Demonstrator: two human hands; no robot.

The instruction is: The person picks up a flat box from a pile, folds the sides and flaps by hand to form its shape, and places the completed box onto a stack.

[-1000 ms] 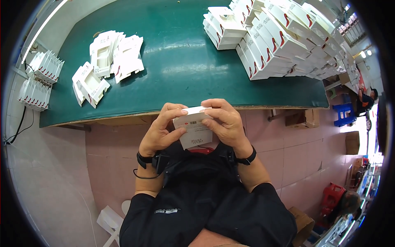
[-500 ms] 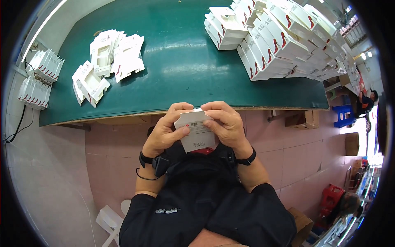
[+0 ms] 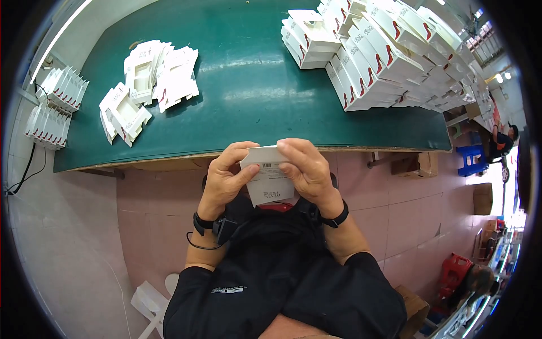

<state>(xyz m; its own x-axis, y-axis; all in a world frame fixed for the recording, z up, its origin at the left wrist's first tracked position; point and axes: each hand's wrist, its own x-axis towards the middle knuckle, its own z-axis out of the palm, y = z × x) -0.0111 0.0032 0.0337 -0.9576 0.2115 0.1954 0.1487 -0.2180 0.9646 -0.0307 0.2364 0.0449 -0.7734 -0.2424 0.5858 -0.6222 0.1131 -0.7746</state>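
Note:
Both my hands hold one small white carton point(image 3: 267, 177) close to my body, below the near edge of the green table point(image 3: 248, 101). My left hand point(image 3: 224, 178) grips its left side with the thumb across the front. My right hand point(image 3: 305, 169) covers its upper right corner, fingers pressing on the top flap. The carton's lower part hangs down over my lap.
Flat white inserts point(image 3: 149, 87) lie in loose piles on the table's left. Rows of finished white boxes with red marks point(image 3: 378, 53) fill the far right. More white packs point(image 3: 56, 104) stand on a ledge at left. A blue stool point(image 3: 471, 159) and a seated person point(image 3: 502, 138) are at right.
The carton has stayed between both hands; my fingers have shifted along its top edge and the hands sit slightly lower and closer together.

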